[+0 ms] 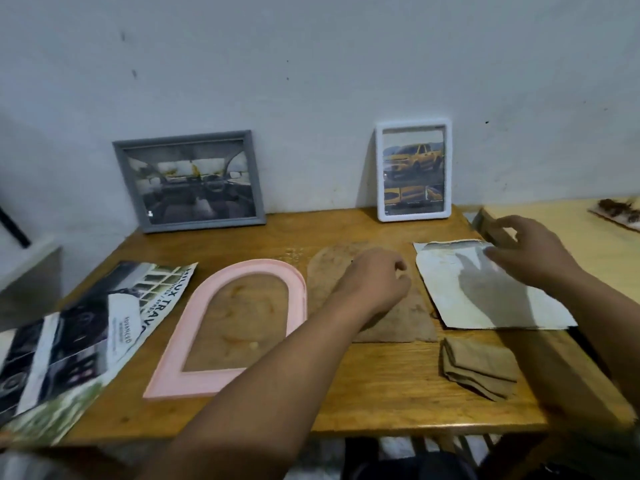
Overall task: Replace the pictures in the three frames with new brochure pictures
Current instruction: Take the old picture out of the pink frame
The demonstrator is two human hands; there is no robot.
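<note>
A pink arch-shaped frame [180, 372] lies flat and hollow on the wooden table [381, 386]. Right of it lies its brown arch backing board [412, 323], and my left hand [377, 282] rests on that board with fingers curled, holding nothing I can see. A worn white picture sheet [446, 282] lies further right; my right hand [533, 251] hovers over its upper corner, fingers spread. A car brochure [79, 334] hangs over the left edge. A grey frame [188, 180] and a white frame [414, 169], both with car pictures, lean on the wall.
A folded brown cloth [478, 368] lies near the front right. A lighter second table [568, 230] adjoins on the right, with a dark object [620, 209] at its far end. The white wall stands close behind the frames.
</note>
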